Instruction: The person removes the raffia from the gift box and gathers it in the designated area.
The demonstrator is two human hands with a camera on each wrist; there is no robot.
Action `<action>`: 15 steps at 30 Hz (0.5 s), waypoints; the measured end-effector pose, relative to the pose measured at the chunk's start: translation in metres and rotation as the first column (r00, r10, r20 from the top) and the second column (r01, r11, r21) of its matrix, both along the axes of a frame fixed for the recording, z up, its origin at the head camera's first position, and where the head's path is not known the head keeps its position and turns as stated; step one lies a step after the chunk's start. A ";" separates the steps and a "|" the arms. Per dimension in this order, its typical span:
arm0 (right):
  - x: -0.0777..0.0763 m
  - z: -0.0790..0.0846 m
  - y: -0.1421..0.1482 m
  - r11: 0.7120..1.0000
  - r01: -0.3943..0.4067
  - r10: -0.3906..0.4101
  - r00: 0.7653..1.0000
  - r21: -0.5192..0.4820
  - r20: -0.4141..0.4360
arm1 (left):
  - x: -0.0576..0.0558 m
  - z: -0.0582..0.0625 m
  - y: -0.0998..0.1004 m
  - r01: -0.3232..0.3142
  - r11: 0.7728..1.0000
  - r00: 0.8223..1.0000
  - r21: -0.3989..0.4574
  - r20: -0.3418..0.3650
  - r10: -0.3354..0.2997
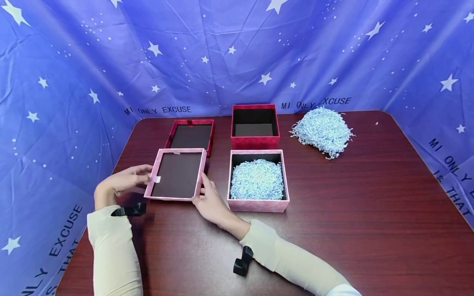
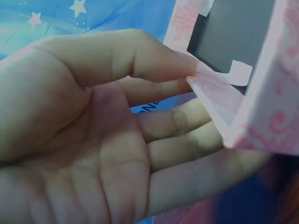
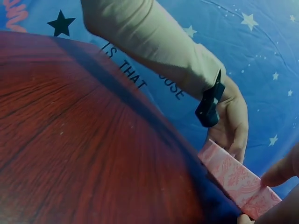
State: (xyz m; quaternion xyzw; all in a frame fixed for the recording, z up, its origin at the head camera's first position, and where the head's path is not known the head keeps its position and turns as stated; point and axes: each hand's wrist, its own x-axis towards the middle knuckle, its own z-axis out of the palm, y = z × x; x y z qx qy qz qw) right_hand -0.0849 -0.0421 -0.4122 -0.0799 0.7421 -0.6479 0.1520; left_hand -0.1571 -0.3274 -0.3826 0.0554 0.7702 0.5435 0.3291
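Observation:
Both hands hold a pink patterned box lid (image 1: 175,174), its dark inside facing up, over the left part of the table. My left hand (image 1: 122,181) pinches its left wall; in the left wrist view the thumb (image 2: 154,58) lies at the rim and the other fingers reach beneath. On the right side my right hand (image 1: 215,206) grips the lid's near corner. The right wrist view shows the lid's patterned side wall (image 3: 233,177) tilted above the table edge. Beside the right hand stands a pink box (image 1: 258,205) with blue shredded paper (image 1: 257,179) inside.
Behind the pink lid lies a red lid (image 1: 190,136), partly covered by it. A red box (image 1: 255,142) with a dark interior stands behind the pink box. At the back right is a loose heap of blue shredded paper (image 1: 323,129). A starry curtain (image 1: 229,61) surrounds the table (image 1: 352,218).

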 end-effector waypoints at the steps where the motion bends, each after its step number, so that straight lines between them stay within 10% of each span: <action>1: 0.000 -0.002 0.000 1.000 -0.003 0.003 1.000 0.016 0.005 | 0.000 -0.001 0.000 0.006 1.000 1.000 -0.017 0.005 -0.006; 15: -0.001 -0.017 -0.003 0.999 -0.001 -0.001 0.998 0.042 0.058 | -0.002 -0.004 0.003 0.011 0.984 1.000 -0.180 0.026 -0.006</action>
